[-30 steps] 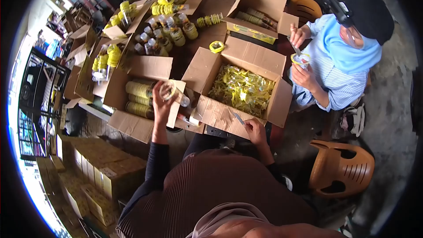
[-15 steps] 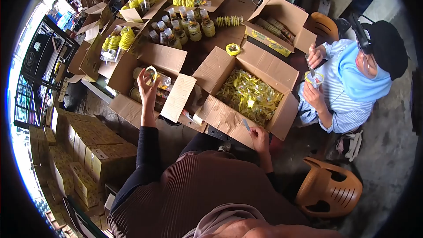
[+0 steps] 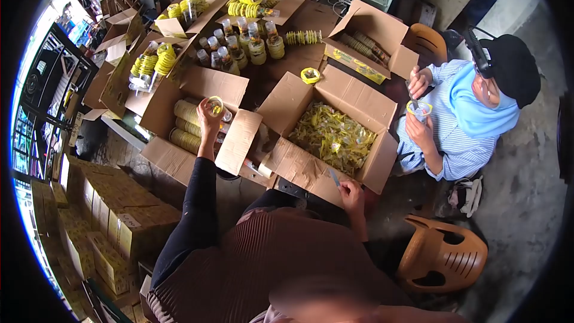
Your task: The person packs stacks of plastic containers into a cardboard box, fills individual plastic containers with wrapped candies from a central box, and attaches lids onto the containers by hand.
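My left hand (image 3: 208,121) is raised over the open carton (image 3: 161,106) on the left and holds a small clear cup (image 3: 214,106) with a yellowish rim. Stacks of yellow-rimmed cups (image 3: 186,127) lie on their sides in that carton. Near the front flap of the middle carton (image 3: 299,167), my right hand (image 3: 353,196) is closed around a knife (image 3: 334,176), its blade pointing up and left. Yellow and clear plastic scraps (image 3: 332,134) fill much of the middle carton. A yellow ring-shaped piece (image 3: 310,75) rests by its back left corner.
At the right a co-worker (image 3: 478,107) holds a cup and a knife. Upright cup stacks (image 3: 257,51) stand at the back of the table (image 3: 293,9). Another carton (image 3: 376,36) is at the back right. An orange chair (image 3: 445,254) stands at lower right, closed boxes (image 3: 131,215) at lower left.
Over the last second the camera view has shifted. My left hand has turned the cup, and its opening now faces up more. The knife stays in my right hand near the carton flap.
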A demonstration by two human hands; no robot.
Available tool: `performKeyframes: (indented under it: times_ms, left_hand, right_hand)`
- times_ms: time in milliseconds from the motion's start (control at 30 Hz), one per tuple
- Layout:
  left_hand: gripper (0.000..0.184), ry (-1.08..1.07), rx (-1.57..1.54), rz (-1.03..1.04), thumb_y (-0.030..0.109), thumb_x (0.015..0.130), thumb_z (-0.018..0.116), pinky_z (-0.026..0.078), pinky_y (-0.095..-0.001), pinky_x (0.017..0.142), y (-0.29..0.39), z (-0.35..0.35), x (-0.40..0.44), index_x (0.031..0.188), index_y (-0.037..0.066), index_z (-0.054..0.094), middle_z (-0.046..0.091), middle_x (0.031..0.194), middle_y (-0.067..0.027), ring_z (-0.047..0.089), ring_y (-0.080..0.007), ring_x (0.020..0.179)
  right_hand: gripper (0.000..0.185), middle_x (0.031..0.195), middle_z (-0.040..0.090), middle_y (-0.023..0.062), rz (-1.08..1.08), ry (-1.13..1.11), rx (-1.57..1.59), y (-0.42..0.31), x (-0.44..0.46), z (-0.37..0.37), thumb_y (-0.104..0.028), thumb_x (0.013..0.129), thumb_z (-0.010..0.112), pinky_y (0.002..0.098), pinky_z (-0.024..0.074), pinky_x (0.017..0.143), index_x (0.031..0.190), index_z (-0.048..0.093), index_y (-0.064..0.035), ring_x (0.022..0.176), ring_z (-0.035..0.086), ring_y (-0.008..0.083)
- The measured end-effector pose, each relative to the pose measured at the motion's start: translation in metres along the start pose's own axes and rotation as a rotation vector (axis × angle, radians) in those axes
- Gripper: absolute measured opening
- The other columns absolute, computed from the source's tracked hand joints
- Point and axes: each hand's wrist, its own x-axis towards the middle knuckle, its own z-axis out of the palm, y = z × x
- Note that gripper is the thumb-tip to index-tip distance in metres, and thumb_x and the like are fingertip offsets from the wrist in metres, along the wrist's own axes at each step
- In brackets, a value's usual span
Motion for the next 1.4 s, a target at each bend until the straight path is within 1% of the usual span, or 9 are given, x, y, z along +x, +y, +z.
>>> performKeyframes:
  times_ms: [300,533,767,867,967,1167,1267,1367,1400]
  left_hand:
    - [0.083,-0.192,-0.006,0.093,0.007,0.058,0.082,0.047,-0.0401,0.090,-0.028,0.026,0.008,0.129,0.006,0.040,0.046,0.113,-0.0183,0.053,-0.0329,0.101]
    - [0.110,-0.408,0.114,0.139,0.007,0.048,0.086,0.041,-0.0466,0.098,-0.031,0.020,0.005,0.140,0.007,0.027,0.045,0.123,-0.0234,0.044,-0.0415,0.114]
    - [0.119,-0.571,0.062,0.063,0.010,0.049,0.084,0.038,-0.0474,0.100,-0.025,0.000,0.014,0.146,0.011,0.017,0.039,0.124,-0.0236,0.041,-0.0414,0.117]
    - [0.115,-0.743,0.123,0.146,0.007,0.051,0.078,0.035,-0.0471,0.103,-0.023,-0.007,0.038,0.147,0.014,0.016,0.037,0.128,-0.0231,0.035,-0.0402,0.123]
    - [0.091,-0.612,0.029,0.434,0.005,0.059,0.074,0.037,-0.0448,0.102,-0.002,0.001,0.062,0.141,0.011,0.033,0.042,0.129,-0.0200,0.040,-0.0378,0.121]
    - [0.058,-0.563,-0.190,0.571,0.010,0.072,0.074,0.040,-0.0421,0.097,0.070,0.081,0.082,0.124,0.006,0.051,0.054,0.118,-0.0173,0.050,-0.0354,0.111]
    - [0.052,-0.618,-0.159,0.688,0.014,0.073,0.074,0.042,-0.0422,0.092,0.107,0.133,0.074,0.119,0.003,0.053,0.055,0.112,-0.0177,0.051,-0.0347,0.106]
    - [0.056,-0.645,-0.016,0.804,0.026,0.075,0.074,0.040,-0.0443,0.092,0.112,0.201,0.066,0.118,0.000,0.052,0.055,0.111,-0.0187,0.050,-0.0348,0.108]
    - [0.061,-0.767,-0.056,0.782,0.031,0.074,0.074,0.039,-0.0459,0.093,0.114,0.224,0.069,0.121,-0.001,0.050,0.055,0.114,-0.0189,0.049,-0.0353,0.110]
  right_hand:
    - [0.014,0.080,0.062,0.0134,0.151,0.000,0.019,-0.042,-0.009,-0.003,-0.009,0.079,0.068,0.0321,0.0482,0.064,0.089,0.064,0.0010,0.071,0.063,0.0246]
    - [0.014,0.080,0.062,0.0135,0.158,0.055,0.011,-0.055,-0.013,0.014,-0.009,0.080,0.067,0.0322,0.0481,0.064,0.090,0.065,0.0006,0.070,0.063,0.0243]
    - [0.015,0.082,0.063,0.0140,0.167,0.097,-0.015,-0.067,-0.013,0.027,-0.009,0.080,0.067,0.0330,0.0490,0.065,0.092,0.065,0.0005,0.072,0.063,0.0250]
    - [0.015,0.083,0.063,0.0141,0.168,0.132,-0.013,-0.071,-0.010,0.033,-0.010,0.080,0.068,0.0334,0.0491,0.066,0.091,0.065,0.0004,0.073,0.063,0.0250]
    - [0.015,0.086,0.063,0.0142,0.194,0.152,-0.006,-0.076,-0.014,0.038,-0.011,0.081,0.067,0.0345,0.0492,0.068,0.092,0.065,-0.0006,0.076,0.064,0.0259]
    - [0.014,0.087,0.062,0.0128,0.304,0.176,-0.107,-0.088,-0.030,0.047,-0.011,0.081,0.066,0.0359,0.0494,0.067,0.092,0.066,-0.0029,0.076,0.063,0.0266]
    - [0.014,0.085,0.062,0.0123,0.340,0.239,-0.106,-0.095,-0.048,0.047,-0.011,0.080,0.067,0.0351,0.0488,0.066,0.092,0.066,-0.0031,0.075,0.063,0.0269]
    - [0.015,0.084,0.062,0.0121,0.352,0.323,-0.080,-0.092,-0.066,0.045,-0.011,0.079,0.069,0.0340,0.0483,0.065,0.091,0.066,-0.0029,0.074,0.063,0.0268]
    - [0.015,0.084,0.062,0.0120,0.359,0.334,-0.063,-0.089,-0.071,0.041,-0.011,0.079,0.069,0.0338,0.0483,0.065,0.091,0.066,-0.0030,0.074,0.062,0.0267]
